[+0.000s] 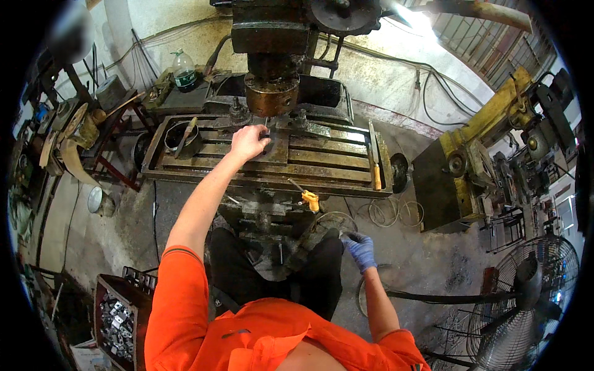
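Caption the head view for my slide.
Bare left hand over the slotted table, gloved right hand beside the knee.

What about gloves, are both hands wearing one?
No, the right hand wears a blue glove, but the left hand is bare.

"How's that left arm (207,201) set?"
"Stretched far forward, nearly straight, bare below its short orange sleeve (179,290). The left hand (250,142) is ungloved, back upward, fingers bent and thumb side turned to the right."
"Gripping?"
"I can't tell from here. The wrist looks straight enough."
"And the right hand (359,250)?"
"Lower and closer to the body, in a bluish glove (364,252), fingers drawn together and pointing inward to the left. The right forearm (380,303) is bare, slanting up from the elbow."
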Available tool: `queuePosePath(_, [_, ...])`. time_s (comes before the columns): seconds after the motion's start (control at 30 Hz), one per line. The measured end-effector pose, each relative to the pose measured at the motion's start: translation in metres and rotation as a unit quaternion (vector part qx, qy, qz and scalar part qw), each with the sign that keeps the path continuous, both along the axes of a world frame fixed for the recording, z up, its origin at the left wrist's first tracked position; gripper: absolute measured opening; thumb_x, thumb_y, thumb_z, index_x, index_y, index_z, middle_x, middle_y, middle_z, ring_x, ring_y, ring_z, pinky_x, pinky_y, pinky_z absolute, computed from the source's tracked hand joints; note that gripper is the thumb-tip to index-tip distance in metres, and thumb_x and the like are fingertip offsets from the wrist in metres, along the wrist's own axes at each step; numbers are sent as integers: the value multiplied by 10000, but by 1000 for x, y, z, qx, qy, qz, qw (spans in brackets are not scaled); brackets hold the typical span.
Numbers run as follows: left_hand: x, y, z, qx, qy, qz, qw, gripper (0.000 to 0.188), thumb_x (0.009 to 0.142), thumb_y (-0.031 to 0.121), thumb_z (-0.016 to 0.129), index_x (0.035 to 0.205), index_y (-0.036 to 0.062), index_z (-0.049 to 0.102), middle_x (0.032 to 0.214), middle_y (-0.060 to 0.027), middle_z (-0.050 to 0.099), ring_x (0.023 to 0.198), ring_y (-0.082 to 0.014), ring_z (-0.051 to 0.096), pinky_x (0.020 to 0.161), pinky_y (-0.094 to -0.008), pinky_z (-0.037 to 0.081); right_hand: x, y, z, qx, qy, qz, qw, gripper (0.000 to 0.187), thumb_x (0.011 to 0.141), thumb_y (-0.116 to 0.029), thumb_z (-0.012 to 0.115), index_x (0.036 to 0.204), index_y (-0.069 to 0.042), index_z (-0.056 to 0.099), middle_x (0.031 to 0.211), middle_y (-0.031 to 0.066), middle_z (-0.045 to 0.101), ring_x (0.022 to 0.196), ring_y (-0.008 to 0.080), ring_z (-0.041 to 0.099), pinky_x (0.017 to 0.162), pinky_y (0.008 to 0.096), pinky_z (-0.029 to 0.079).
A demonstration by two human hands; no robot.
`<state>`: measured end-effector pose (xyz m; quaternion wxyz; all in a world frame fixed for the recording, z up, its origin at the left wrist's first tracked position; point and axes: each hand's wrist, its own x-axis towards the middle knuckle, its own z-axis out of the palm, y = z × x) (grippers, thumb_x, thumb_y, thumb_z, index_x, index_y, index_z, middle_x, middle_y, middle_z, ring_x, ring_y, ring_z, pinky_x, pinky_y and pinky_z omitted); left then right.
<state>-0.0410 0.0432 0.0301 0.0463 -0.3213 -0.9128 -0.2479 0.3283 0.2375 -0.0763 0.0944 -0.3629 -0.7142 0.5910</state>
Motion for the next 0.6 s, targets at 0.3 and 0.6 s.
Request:
queuePosePath(0.3, [-12, 0, -13, 46, 4, -41, 998, 224, 700, 145, 625, 922, 121, 641, 851, -122, 647, 832, -299, 611, 729, -403, 487, 3, 2, -16, 11, -17, -9, 1000, 325, 715, -130, 707, 975, 49, 631, 905, 100, 656, 812, 143, 590, 743, 272, 471])
queuePosePath(0.6, [-19, -5, -7, 8, 2, -62, 998, 245, 719, 220, 589, 940, 124, 637, 885, -108, 646, 854, -296, 609, 743, -405, 482, 3, -5, -10, -11, -18, -20, 1000, 354, 700, -141, 726, 977, 58, 628, 915, 105, 655, 809, 149, 595, 746, 275, 472])
